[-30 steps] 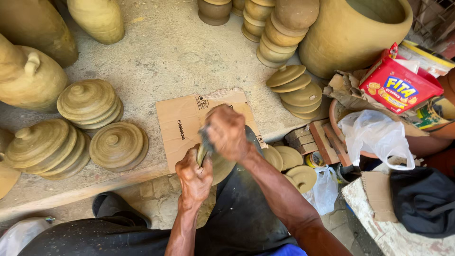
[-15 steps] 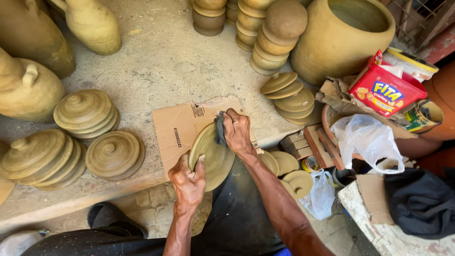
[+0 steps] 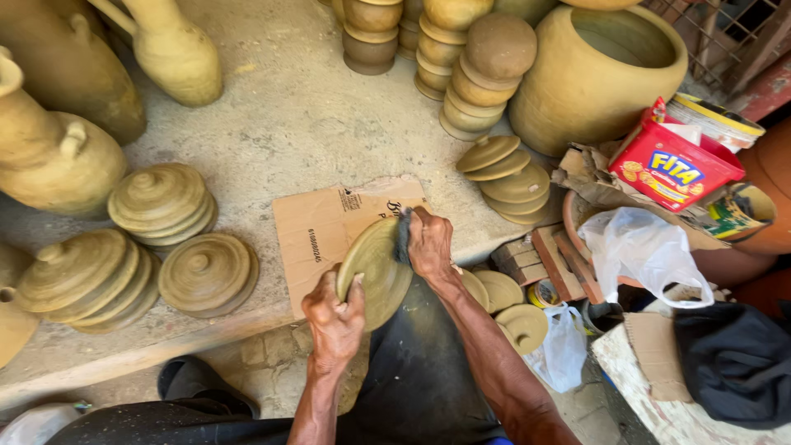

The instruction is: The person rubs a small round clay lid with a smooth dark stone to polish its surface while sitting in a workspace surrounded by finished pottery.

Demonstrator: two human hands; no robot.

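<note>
In the head view, a red rectangular carton with a blue-and-yellow label patch sits at the right, tilted, on torn brown cardboard beside a large open clay pot. Just right of it lies a round tin with a yellow rim, and below that a green-and-yellow printed packet. A white plastic bag slumps in front of the carton; a 2nd, smaller bag hangs lower down. A flat brown cardboard sheet with dark printed marks lies on the concrete tabletop, partly under the work.

The left hand closes its grip on the lower edge of a round clay lid, thumb on the face and fingers curled behind, holding it tilted on edge above the cardboard sheet, over the person's lap. The right hand is pressed together around a small dark pad, which touches the lid's upper right rim.

To the left stand 3 stacks of knobbed clay lids, with tall jars behind them. A pile of plain discs rests right of the cardboard, and stacked bowls rise at the top. More small lids lie low beside the right forearm. A dark cloth sits at the lower right.
</note>
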